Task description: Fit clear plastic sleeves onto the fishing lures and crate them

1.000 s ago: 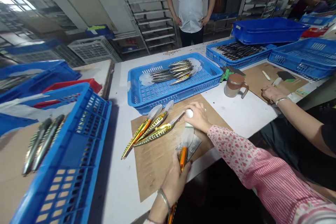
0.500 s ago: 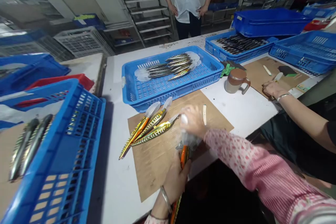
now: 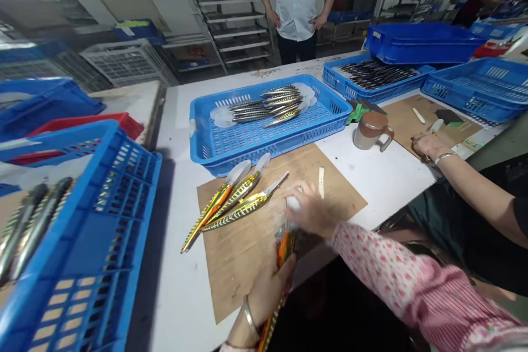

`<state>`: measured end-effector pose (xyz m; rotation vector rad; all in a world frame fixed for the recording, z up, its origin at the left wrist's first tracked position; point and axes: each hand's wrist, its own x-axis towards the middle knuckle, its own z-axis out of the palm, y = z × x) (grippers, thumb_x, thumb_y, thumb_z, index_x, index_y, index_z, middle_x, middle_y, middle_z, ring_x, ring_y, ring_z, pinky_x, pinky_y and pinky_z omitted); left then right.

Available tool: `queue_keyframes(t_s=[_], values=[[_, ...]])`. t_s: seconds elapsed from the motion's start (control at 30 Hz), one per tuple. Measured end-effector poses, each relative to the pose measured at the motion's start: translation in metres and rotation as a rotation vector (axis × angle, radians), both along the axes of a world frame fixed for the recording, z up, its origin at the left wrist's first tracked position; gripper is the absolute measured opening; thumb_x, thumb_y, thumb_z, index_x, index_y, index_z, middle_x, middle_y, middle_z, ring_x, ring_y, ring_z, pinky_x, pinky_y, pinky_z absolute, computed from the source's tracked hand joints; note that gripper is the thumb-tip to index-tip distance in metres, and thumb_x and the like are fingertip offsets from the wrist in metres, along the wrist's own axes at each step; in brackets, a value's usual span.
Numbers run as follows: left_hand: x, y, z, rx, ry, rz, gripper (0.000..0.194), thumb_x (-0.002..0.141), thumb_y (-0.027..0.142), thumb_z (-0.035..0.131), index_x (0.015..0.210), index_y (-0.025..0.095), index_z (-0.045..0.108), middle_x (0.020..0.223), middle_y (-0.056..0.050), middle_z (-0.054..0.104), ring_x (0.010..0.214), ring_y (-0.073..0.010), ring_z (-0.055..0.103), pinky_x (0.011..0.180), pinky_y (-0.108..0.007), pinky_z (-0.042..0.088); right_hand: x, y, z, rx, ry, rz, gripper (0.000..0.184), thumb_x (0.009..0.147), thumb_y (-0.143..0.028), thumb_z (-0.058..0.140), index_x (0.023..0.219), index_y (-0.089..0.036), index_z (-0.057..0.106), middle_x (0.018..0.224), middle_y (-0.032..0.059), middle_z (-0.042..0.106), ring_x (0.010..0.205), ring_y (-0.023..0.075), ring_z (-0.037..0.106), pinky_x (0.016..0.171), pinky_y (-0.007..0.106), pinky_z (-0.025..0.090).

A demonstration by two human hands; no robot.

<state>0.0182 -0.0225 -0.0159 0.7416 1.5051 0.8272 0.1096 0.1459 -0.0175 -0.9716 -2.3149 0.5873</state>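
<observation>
Head view: fingers of the left hand wrap an orange-gold lure at the table's near edge, presumably to steady it; those of the right hand, blurred, curl round a white object near its far end, the pressure unclear. Brown cardboard likely shields the white table; three gold lures overlap its left edge, perhaps for easy reach, before a blue basket.

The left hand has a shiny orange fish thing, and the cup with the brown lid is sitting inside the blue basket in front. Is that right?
Not quite: the cup with the brown lid isn't in the blue basket. The head view shows it on the white table, to that basket's right. The left hand does hold a shiny orange fish thing.
</observation>
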Motion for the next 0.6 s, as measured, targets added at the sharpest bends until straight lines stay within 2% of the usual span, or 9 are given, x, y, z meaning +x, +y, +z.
queue_keyframes(t_s=[0.13,0.27,0.33,0.47,0.53,0.6], values=[[0.0,0.001,0.004,-0.015,-0.015,0.006,0.06,0.082,0.059,0.051,0.126,0.025,0.027,0.067,0.006,0.043,0.042,-0.0078,0.038,0.033,-0.018,0.03,0.004,0.013,0.003,0.051,-0.058,-0.06,0.028,0.077,-0.026,0.063,0.105,-0.024,0.064,0.118,0.0061,0.051,0.109,0.0264,0.04,0.095,0.041,0.034],[-0.001,0.001,0.005,0.001,-0.034,0.0,0.063,0.081,0.06,0.052,0.126,0.024,0.027,0.065,0.007,0.043,0.041,-0.0077,0.037,0.032,-0.017,0.029,0.014,-0.003,-0.001,0.06,-0.011,0.091,0.032,0.075,-0.03,0.065,0.105,-0.021,0.062,0.115,0.0074,0.051,0.108,0.0249,0.041,0.096,0.04,0.035],[-0.001,0.001,0.005,0.002,-0.049,0.014,0.063,0.081,0.06,0.053,0.126,0.024,0.027,0.065,0.007,0.043,0.042,-0.0074,0.036,0.032,-0.017,0.029,0.017,0.0,-0.003,0.072,0.0,0.141,0.03,0.075,-0.029,0.066,0.103,-0.021,0.063,0.114,0.0067,0.052,0.106,0.0239,0.042,0.096,0.039,0.035],[-0.001,0.001,0.009,-0.026,-0.06,0.044,0.066,0.079,0.061,0.055,0.126,0.024,0.027,0.068,0.006,0.045,0.042,-0.0071,0.038,0.033,-0.017,0.03,0.013,0.02,0.003,0.104,-0.052,0.034,0.026,0.076,-0.027,0.063,0.101,-0.022,0.065,0.116,0.0063,0.052,0.108,0.0258,0.041,0.094,0.042,0.035],[-0.002,0.0,0.009,-0.031,-0.065,0.038,0.065,0.08,0.061,0.055,0.126,0.024,0.028,0.068,0.006,0.046,0.042,-0.0068,0.038,0.033,-0.016,0.029,0.013,0.014,0.004,0.118,-0.061,0.064,0.029,0.075,-0.027,0.065,0.103,-0.023,0.064,0.117,0.0066,0.051,0.109,0.0265,0.04,0.094,0.042,0.035],[-0.004,-0.001,0.008,-0.025,-0.086,0.038,0.064,0.08,0.061,0.054,0.126,0.026,0.027,0.069,0.006,0.047,0.042,-0.0063,0.037,0.033,-0.015,0.028,0.015,-0.001,0.0,0.127,-0.042,0.165,0.032,0.072,-0.029,0.067,0.103,-0.023,0.063,0.118,0.0063,0.051,0.109,0.0259,0.041,0.096,0.042,0.035]])
